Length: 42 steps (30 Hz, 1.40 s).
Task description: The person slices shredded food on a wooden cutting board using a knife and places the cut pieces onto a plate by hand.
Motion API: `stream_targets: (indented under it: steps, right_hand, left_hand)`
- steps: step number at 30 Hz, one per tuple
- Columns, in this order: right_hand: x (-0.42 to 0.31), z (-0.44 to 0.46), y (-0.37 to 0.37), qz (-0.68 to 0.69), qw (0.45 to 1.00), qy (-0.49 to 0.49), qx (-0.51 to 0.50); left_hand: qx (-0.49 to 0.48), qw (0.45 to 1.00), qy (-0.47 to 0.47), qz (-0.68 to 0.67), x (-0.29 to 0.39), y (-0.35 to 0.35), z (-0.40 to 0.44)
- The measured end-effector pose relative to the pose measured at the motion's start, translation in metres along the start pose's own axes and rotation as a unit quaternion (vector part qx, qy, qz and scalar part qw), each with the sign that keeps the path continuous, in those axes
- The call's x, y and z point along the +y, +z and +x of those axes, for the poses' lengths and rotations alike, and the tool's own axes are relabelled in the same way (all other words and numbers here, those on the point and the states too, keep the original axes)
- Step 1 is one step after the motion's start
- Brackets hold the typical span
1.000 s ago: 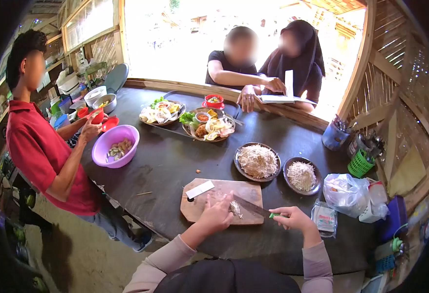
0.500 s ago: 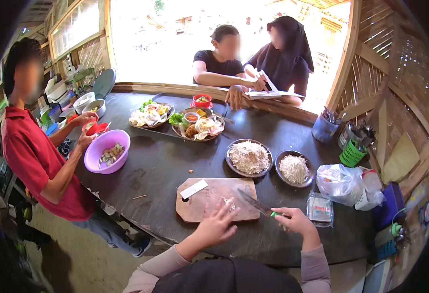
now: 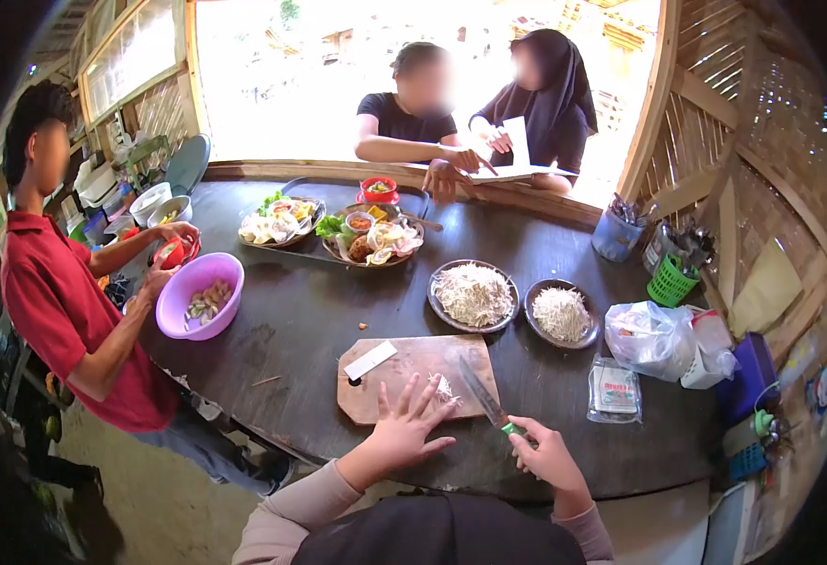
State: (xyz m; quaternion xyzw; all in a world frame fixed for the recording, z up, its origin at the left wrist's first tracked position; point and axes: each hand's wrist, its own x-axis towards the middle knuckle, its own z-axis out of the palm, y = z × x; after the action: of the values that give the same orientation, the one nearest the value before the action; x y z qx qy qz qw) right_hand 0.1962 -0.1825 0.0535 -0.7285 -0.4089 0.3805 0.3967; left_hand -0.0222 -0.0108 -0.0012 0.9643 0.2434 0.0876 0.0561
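Observation:
My left hand [image 3: 404,428] is open, its fingers spread over the front of the wooden cutting board [image 3: 413,350], close to a small heap of white shreds [image 3: 445,388]. Whether the palm touches the board I cannot tell. In my right hand [image 3: 545,459] is a green-handled knife [image 3: 482,394], its blade slanting up and left over the board's right side. A flat white strip [image 3: 371,361] lies at the board's upper left. Behind the board stand a larger plate of white shreds [image 3: 474,294] and a smaller plate of white shreds [image 3: 561,314].
At left, a person in a red shirt [image 3: 65,311] holds a red bowl by a purple basin [image 3: 173,311]. Two people lean at the window ledge [image 3: 338,171] with an open booklet. Food platters [image 3: 376,240] stand farther back. A plastic bag [image 3: 644,334] and green basket [image 3: 670,282] sit right.
My left hand's fingers have spread wider near the shreds. My right hand has dropped a little, and the knife now points more steeply away from me. The view has shifted slightly.

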Motion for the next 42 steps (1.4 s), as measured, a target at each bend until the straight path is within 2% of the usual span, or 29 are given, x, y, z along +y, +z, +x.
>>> stream_targets:
  steps: [7, 9, 15, 26, 34, 37, 39, 40, 41, 42]
  right_hand:
    - [-0.002, 0.001, 0.016, -0.003, 1.0, 0.007, -0.009]
    - [-0.009, 0.002, 0.022, -0.005, 1.0, 0.005, -0.012]
    - [-0.009, 0.01, 0.026, -0.041, 0.999, -0.02, -0.021]
    - [-0.021, 0.009, 0.035, -0.053, 0.997, -0.042, -0.031]
    - [-0.017, 0.015, 0.038, -0.061, 0.997, -0.018, -0.048]
    - [-0.016, 0.018, 0.034, -0.037, 0.998, 0.01, -0.057]
    - [-0.014, 0.02, 0.03, -0.021, 0.998, 0.016, -0.064]
    - [-0.013, 0.021, 0.028, -0.004, 0.997, 0.022, -0.072]
    - [-0.011, 0.023, 0.026, -0.005, 0.997, 0.021, -0.073]
    - [-0.008, 0.024, 0.025, 0.0, 0.997, 0.014, -0.074]
  left_hand:
    - [-0.007, 0.999, -0.037, -0.01, -0.001, -0.008, -0.003]
    - [-0.018, 0.997, -0.042, -0.058, 0.0, -0.011, -0.008]
    - [0.01, 0.999, -0.051, -0.017, 0.007, 0.013, -0.003]
    - [0.027, 0.998, -0.053, -0.035, 0.011, 0.017, 0.001]
    - [0.038, 0.996, -0.059, -0.049, 0.014, 0.009, 0.004]
    - [0.006, 0.994, -0.077, -0.082, 0.015, -0.003, 0.005]
    - [0.04, 0.962, -0.129, -0.237, 0.009, -0.007, 0.003]
    - [0.04, 0.962, -0.129, -0.238, 0.004, -0.008, 0.001]
    - [0.112, 0.909, -0.13, -0.381, -0.004, -0.008, 0.0]
    - [0.181, 0.829, -0.127, -0.513, -0.011, -0.005, -0.001]
